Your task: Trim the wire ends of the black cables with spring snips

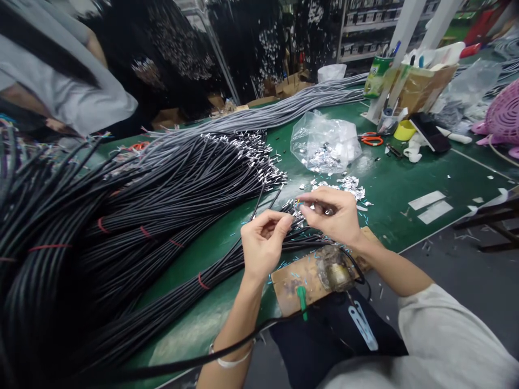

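Centre of frame: right hand point(334, 216) pinching coloured wires point(299, 203); left hand point(263, 237) beside it, thumb and finger closed together, contents hidden; likely best: light pinch near the tips, wrists steady, strands kept apart.

A thin wire end point(298, 201) is showing yellow and blue, poking out raised and slightly beyond the wooden board point(284, 283), its remaining length hiding from view. The black cable bundle point(178, 295) is lying slantwise, stretching from just beyond the board toward its near left, a red tie point(202, 281) binding it left of the board.
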### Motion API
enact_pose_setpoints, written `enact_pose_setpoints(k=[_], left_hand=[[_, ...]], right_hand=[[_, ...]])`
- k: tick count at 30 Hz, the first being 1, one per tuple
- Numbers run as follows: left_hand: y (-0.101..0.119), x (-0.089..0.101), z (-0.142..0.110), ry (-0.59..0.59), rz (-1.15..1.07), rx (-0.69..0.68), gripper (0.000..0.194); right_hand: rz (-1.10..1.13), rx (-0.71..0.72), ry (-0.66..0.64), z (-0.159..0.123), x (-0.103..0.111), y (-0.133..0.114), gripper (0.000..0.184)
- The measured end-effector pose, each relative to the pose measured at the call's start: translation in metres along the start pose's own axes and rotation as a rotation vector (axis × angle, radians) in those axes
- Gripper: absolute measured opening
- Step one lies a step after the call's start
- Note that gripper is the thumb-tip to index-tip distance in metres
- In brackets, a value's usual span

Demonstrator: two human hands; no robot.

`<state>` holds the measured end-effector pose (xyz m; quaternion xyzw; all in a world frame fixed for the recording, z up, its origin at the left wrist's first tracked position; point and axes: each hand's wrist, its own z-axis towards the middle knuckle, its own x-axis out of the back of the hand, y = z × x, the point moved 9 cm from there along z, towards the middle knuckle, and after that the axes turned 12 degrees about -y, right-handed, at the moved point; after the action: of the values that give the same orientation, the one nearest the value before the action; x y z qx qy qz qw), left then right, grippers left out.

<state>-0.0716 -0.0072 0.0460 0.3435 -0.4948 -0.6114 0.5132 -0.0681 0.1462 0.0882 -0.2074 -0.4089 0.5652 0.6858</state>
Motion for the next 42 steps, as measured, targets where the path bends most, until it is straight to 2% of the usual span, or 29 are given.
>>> enact_pose_setpoints(k=[5,10,14,17,20,22,24,26,28,31,34,38,42], left_hand=[[0.001,-0.002,0.001,-0.01,0.007,-0.006,0.015],[0.004,-0.002,0.004,-0.004,0.041,-0.026,0.017],[0.002,-0.004,0.005,-0.006,0.145,-0.056,0.015],[-0.001,-0.004,0.005,0.043,0.236,-0.095,0.011],[-0.011,-0.002,0.008,0.078,0.199,-0.09,0.013],[-0.018,0.007,0.011,0.145,0.119,-0.085,0.016],[-0.023,0.024,0.012,0.279,0.009,-0.116,0.02],[-0.028,0.035,0.014,0.329,0.008,-0.133,0.024],[-0.036,0.031,0.022,0.239,0.171,-0.076,0.03],[-0.051,0.017,0.029,0.08,0.545,0.026,0.037],[-0.058,0.016,0.029,0.069,0.683,0.047,0.034],[-0.053,0.029,0.026,0.119,0.774,0.048,0.031],[-0.056,0.033,0.027,0.062,0.866,0.075,0.027]], right_hand=[[0.316,-0.243,-0.156,0.001,-0.015,0.028,0.014],[0.52,-0.306,-0.251,0.002,-0.024,0.037,0.018],[0.303,-0.278,-0.28,0.004,-0.017,0.037,0.015],[0.124,-0.242,-0.279,0.005,-0.012,0.036,0.01],[0.067,-0.247,-0.299,0.006,-0.013,0.041,0.008],[0.011,-0.278,-0.303,0.008,-0.012,0.047,0.006],[-0.038,-0.301,-0.291,0.01,-0.009,0.051,0.006],[-0.052,-0.299,-0.235,0.012,-0.003,0.052,0.007],[-0.064,-0.262,-0.141,0.015,0.005,0.051,0.01],[-0.126,-0.184,-0.048,0.016,0.012,0.046,0.013],[-0.206,-0.137,-0.045,0.018,0.011,0.046,0.017],[-0.298,-0.14,-0.067,0.021,0.011,0.05,0.02],[-0.341,-0.167,-0.087,0.024,0.014,0.059,0.03]])
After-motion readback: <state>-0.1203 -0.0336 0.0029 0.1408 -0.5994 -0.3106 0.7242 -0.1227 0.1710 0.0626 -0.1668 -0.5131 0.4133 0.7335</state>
